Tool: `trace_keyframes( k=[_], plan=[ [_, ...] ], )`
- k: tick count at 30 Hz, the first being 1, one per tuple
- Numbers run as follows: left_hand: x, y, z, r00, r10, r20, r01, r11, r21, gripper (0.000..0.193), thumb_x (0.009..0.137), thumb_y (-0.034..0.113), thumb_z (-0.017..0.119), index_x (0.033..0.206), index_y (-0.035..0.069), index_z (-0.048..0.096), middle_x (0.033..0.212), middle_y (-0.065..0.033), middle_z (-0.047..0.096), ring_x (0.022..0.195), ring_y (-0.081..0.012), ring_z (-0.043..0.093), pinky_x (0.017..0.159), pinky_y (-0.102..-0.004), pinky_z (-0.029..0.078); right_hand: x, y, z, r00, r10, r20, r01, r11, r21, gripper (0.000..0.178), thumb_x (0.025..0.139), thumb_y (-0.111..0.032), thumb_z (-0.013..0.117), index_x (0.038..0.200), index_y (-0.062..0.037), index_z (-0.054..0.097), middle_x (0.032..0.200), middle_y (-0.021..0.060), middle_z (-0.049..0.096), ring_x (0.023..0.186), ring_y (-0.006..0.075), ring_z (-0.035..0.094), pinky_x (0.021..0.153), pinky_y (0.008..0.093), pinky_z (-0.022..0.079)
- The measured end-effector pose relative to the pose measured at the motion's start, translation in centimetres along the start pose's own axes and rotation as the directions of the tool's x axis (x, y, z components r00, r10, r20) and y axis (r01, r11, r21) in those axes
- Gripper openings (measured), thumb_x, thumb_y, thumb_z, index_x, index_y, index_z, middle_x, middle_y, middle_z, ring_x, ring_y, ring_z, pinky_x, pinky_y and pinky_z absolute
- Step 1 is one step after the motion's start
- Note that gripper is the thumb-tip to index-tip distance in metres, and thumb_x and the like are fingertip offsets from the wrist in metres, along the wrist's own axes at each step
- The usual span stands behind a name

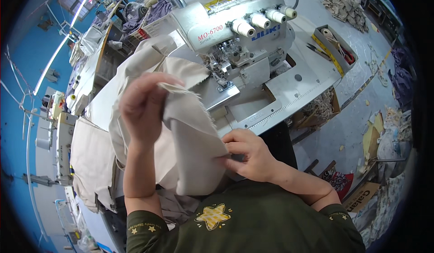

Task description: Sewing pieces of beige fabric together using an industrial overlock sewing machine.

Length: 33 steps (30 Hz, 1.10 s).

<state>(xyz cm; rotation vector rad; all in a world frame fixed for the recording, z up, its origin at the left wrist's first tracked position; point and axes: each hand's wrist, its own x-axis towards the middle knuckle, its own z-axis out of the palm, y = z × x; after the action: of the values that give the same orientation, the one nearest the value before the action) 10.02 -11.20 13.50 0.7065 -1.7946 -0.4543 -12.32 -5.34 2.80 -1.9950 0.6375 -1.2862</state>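
A length of beige fabric point(192, 135) hangs between my hands in front of an overlock sewing machine point(244, 35). My left hand point(145, 103), raised and slightly blurred, pinches the fabric's upper corner. Lower down, my right hand point(247, 155) grips the right-hand edge between thumb and fingers. That edge looks raw and a little frayed. More of the same cloth drapes over the left side of the machine table and toward my lap. The metal presser foot area point(224, 90) lies just beyond the fabric, apart from both hands.
On the table's right sits a grey box point(337, 49) with a yellow tape measure point(329, 56) and tweezers. Below the table edge stands a carton of scraps point(323, 106). A beige cloth pile point(346, 8) lies on the floor at far right. Stacked beige pieces point(92, 158) are at left.
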Motion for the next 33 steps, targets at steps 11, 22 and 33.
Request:
trace_keyframes(
  k=[11,22,33],
  plan=[
    [1.1,-2.3,-3.1,0.994,0.100,-0.032,-0.104,0.977,-0.188,0.021,0.099,0.019,0.062,0.103,-0.002,0.064,0.093,-0.0163,0.067,0.085,-0.0224,0.066,0.078,-0.0304,0.051,-0.7,-0.4,0.4,0.993,0.041,-0.110,-0.055,0.990,-0.127,0.019,0.076,-0.018,0.084,0.081,-0.0046,0.071,0.154,0.0200,0.037,0.140,0.0318,0.038,0.108,0.0435,0.037],
    [2.3,-3.4,-3.9,0.997,-0.069,0.029,0.073,0.827,-0.558,0.013,0.100,0.017,0.060,0.108,0.008,0.062,0.093,-0.0090,0.061,0.076,-0.0148,0.055,0.063,-0.0257,0.046,-0.6,2.9,1.4,0.990,0.131,0.055,-0.134,0.989,0.065,0.018,0.079,-0.015,0.082,0.096,-0.0083,0.076,0.137,0.0133,0.055,0.119,0.0266,0.054,0.099,0.0383,0.044],
    [3.5,-4.7,-5.5,0.967,-0.248,-0.050,0.231,0.946,-0.226,0.025,0.102,0.022,0.059,0.117,0.003,0.066,0.102,-0.0090,0.070,0.085,-0.0116,0.064,0.073,-0.0235,0.052,-3.7,1.0,-0.5,0.967,0.221,-0.125,-0.200,0.966,0.163,0.016,0.083,-0.009,0.079,0.095,0.0011,0.075,0.092,0.0092,0.067,0.076,0.0194,0.064,0.065,0.0287,0.050]
  ],
)
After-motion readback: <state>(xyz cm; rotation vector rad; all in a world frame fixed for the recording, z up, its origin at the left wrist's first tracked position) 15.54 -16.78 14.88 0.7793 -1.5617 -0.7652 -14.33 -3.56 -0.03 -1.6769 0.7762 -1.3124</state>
